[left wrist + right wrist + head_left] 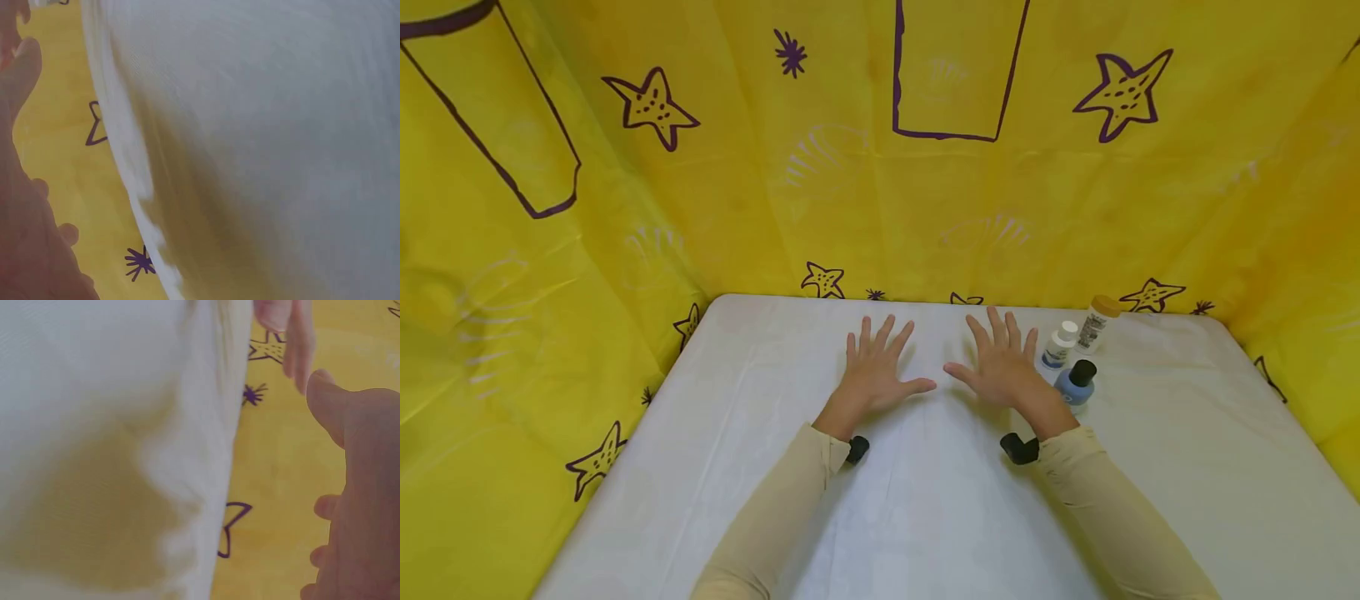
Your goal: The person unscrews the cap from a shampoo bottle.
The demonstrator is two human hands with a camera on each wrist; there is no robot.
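Both hands hold nothing, their fingers spread straight above the white-covered table (910,517). In the head view my left hand (876,371) is left of the middle, thumb pointing right. My right hand (1002,367) faces it, thumb pointing left, with a gap between the thumbs. Just right of the right hand stand three bottles: a small white-capped bottle (1058,346), a blue bottle with a black cap (1077,385) and a white bottle with an orange cap (1097,323). Each wrist view shows part of a hand, the left (37,231) and the right (372,487), with shadows on the cloth.
Yellow curtains (730,192) printed with starfish and other drawings enclose the table's back and sides. Black wrist devices (1019,448) sit by both sleeve cuffs. The table's back edge runs just beyond the fingertips.
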